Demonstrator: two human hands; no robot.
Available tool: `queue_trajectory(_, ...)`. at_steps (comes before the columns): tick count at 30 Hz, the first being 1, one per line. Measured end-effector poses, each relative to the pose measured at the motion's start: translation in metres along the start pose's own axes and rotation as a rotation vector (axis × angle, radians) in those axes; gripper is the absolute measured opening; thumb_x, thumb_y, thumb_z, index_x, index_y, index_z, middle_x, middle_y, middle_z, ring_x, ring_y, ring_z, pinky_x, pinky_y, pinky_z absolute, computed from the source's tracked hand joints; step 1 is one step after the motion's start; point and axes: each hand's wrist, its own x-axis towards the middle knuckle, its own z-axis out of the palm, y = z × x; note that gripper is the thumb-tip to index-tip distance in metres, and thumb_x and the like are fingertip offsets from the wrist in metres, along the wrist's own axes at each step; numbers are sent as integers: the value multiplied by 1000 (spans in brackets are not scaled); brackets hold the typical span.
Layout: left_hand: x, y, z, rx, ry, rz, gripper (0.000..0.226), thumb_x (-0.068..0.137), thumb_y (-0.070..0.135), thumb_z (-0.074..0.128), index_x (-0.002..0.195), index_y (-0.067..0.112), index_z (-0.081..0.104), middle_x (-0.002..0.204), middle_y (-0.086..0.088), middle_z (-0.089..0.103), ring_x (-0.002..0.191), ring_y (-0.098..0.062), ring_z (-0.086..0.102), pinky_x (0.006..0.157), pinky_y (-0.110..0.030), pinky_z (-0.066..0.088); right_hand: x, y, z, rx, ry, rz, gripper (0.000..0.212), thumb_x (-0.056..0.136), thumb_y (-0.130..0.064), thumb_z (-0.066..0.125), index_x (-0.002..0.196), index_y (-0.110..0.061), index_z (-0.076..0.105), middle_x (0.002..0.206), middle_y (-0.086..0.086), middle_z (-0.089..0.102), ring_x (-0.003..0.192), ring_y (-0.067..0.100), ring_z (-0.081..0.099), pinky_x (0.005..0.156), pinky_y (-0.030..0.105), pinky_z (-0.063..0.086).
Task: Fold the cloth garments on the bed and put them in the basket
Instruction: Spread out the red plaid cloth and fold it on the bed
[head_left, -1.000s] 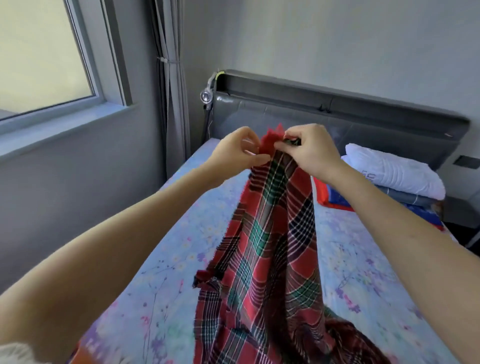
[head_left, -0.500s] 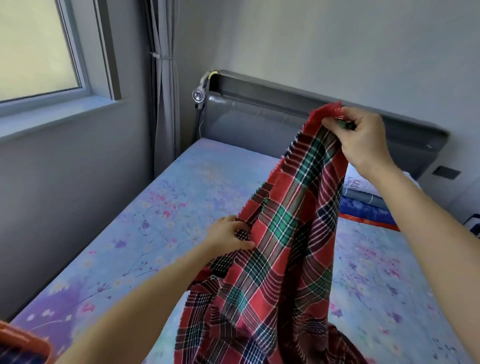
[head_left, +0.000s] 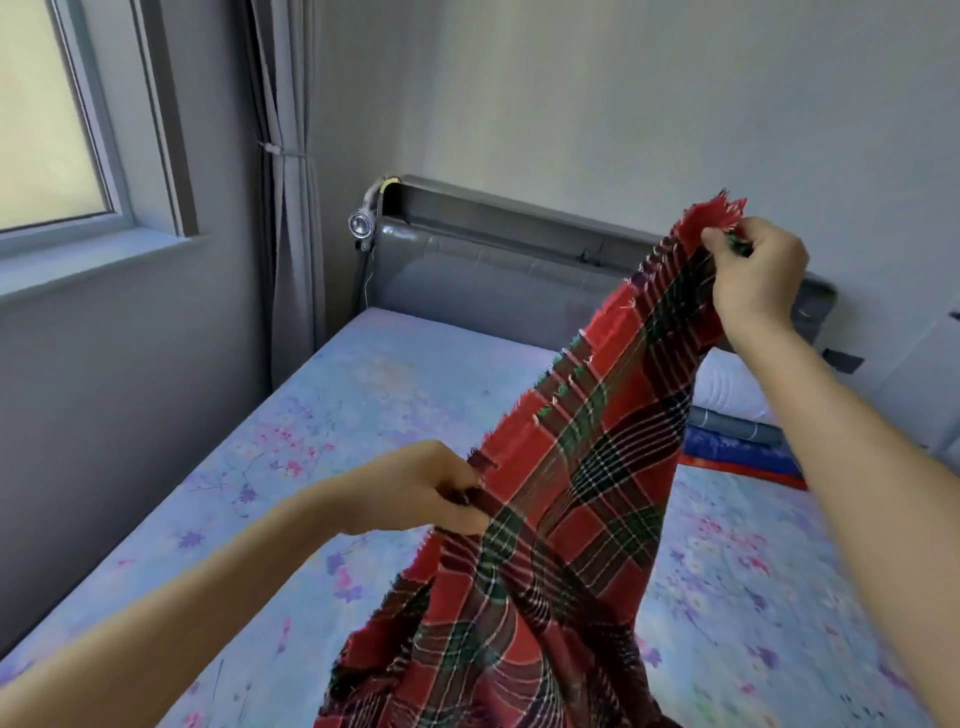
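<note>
Left hand (head_left: 415, 491) lower along plaid cloth (head_left: 587, 467).

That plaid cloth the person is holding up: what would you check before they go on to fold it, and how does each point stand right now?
1. Right hand grips the top corner of the red plaid cloth: ok.
2. Left hand pinches the frayed edge lower down: ok.
3. Edge between the two hands is pulled straight: ok, it runs taut.
4. Cloth hangs flat, without twists: not ok, the lower part is bunched and draped.
5. Bare stretch of the floral bed sheet to lay it on: ok.
6. Basket within reach: cannot tell, none is in view.
</note>
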Motion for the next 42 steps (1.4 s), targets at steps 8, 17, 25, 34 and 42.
queue_trajectory(8, 46, -11, -7, -100, 78, -184, 14, 85, 7, 63, 72, 4, 61, 66, -5, 51, 63, -14, 47, 59, -23, 37, -19, -22, 21, -67, -80, -80, 22, 89, -18, 62, 89, 4, 68, 78, 19, 63, 73, 13, 47, 60, 23, 23)
queue_trajectory(17, 34, -48, -27, -59, 143, -249, 8, 84, 6, 63, 77, 3, 64, 72, -3, 62, 66, -13, 56, 67, -26, 49, -26, 1, 9, -154, -79, -26, 26, 91, -20, 59, 95, 4, 69, 94, 19, 70, 86, 30, 62, 68, 32, 36)
queue_trajectory(25, 31, -52, -6, 67, 447, -182, 30, 80, 12, 68, 61, -7, 55, 56, -11, 44, 55, -20, 38, 52, -28, 27, -13, -11, 3, -149, 3, -133, 32, 91, -24, 58, 89, 7, 65, 88, 24, 67, 82, 36, 60, 66, 32, 35)
queue_trajectory(34, 54, -117, 21, -7, 563, -462, 30, 86, 20, 65, 107, -1, 65, 111, -19, 65, 106, -32, 59, 88, -36, 47, -96, -20, 42, -82, -140, -170, 29, 90, -25, 58, 83, 3, 63, 77, 15, 65, 70, 26, 54, 62, 31, 31)
queue_trajectory(42, -111, -248, 152, -71, 339, -911, 9, 82, 7, 61, 91, 7, 64, 89, -17, 63, 92, -30, 61, 82, -36, 48, -282, 14, 51, -37, -639, -120, 26, 87, -16, 65, 72, 4, 61, 57, 16, 58, 55, 25, 56, 54, 32, 31)
